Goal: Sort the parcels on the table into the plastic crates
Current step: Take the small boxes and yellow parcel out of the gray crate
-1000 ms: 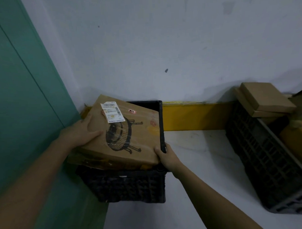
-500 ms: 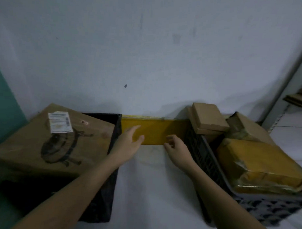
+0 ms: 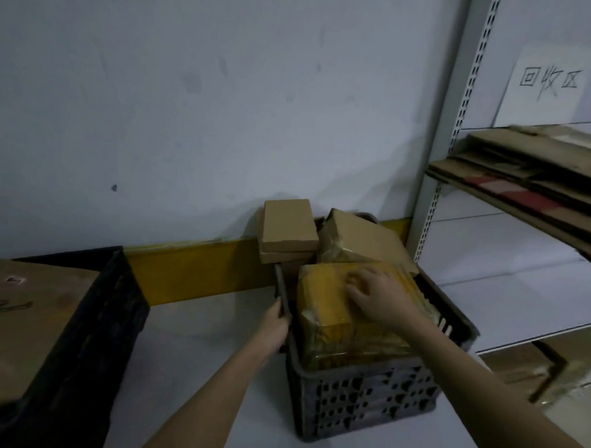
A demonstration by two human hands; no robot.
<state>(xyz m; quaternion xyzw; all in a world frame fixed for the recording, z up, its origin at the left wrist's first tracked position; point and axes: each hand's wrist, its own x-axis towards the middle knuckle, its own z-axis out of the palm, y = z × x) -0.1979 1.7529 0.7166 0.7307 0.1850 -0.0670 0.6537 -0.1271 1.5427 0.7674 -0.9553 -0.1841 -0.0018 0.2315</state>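
A dark plastic crate (image 3: 363, 395) stands at centre right, packed with parcels. On top lies a yellow tape-wrapped parcel (image 3: 327, 310), and my right hand (image 3: 377, 296) rests flat on it with fingers spread. My left hand (image 3: 274, 326) grips the crate's left rim. Behind the yellow parcel sit a tilted brown box (image 3: 358, 238) and two stacked flat brown boxes (image 3: 287, 229) against the wall. A second black crate (image 3: 99, 314) at the left holds a large brown cardboard parcel (image 3: 33, 320).
A pale floor strip (image 3: 204, 334) lies between the two crates. A yellow skirting band (image 3: 195, 271) runs along the white wall. A metal shelf rack (image 3: 451, 124) at the right carries flattened cardboard (image 3: 527, 172) and a paper sign (image 3: 547, 84).
The view swung right from the left crate to the right one. Both hands left the large brown parcel; the left hand now grips the right crate's rim and the right hand lies on the yellow parcel.
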